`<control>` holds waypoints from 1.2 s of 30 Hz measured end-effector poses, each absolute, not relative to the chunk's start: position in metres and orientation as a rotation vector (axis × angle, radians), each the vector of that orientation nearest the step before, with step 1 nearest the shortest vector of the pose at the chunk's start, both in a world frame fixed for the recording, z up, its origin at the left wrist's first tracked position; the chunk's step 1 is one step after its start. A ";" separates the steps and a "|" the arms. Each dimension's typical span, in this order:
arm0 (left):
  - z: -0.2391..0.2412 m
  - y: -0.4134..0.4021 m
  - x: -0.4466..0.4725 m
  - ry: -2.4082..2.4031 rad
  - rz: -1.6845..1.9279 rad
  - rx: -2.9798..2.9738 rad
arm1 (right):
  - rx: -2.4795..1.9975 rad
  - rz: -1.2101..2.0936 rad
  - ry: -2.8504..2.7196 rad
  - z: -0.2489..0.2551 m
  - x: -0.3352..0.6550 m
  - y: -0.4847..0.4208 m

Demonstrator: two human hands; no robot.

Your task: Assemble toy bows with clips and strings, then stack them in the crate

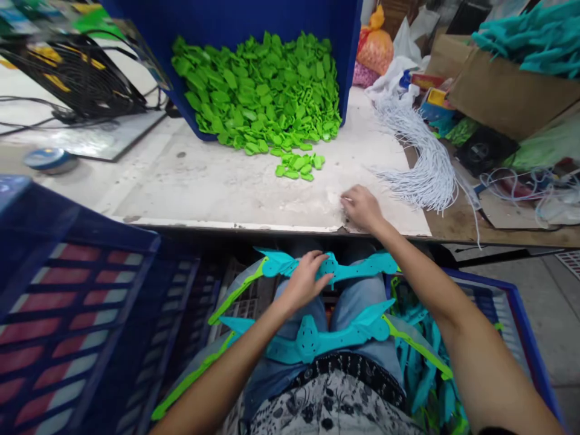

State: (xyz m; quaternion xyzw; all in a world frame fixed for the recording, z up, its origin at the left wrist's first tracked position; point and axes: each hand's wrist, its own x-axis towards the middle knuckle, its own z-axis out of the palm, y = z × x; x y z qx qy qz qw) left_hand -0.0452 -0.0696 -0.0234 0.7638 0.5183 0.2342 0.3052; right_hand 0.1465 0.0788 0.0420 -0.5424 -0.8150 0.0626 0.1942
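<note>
Across my lap lie two turquoise plastic pieces shaped like toy bows, with lime-green and grey curved limbs. My left hand grips the farther toy bow just left of its round centre, thumb and fingers on either side. Closer to my waist rests the nearer toy bow, its limbs reaching out to both sides, partly behind my left forearm. My right hand is on the worktable near its front edge, fingers bent and drawn together; what they hold, if anything, is hidden. Beyond it sits a small pile of green plastic pieces.
A tipped blue bin spills green pieces at the back. White cords lie at right, near a cardboard box. Blue crates stand left; another crate with turquoise parts is at right. A round tin sits far left.
</note>
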 end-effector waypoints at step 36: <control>-0.034 -0.005 -0.021 0.964 0.203 1.364 | -1.378 1.012 -2.096 -0.031 0.158 -0.047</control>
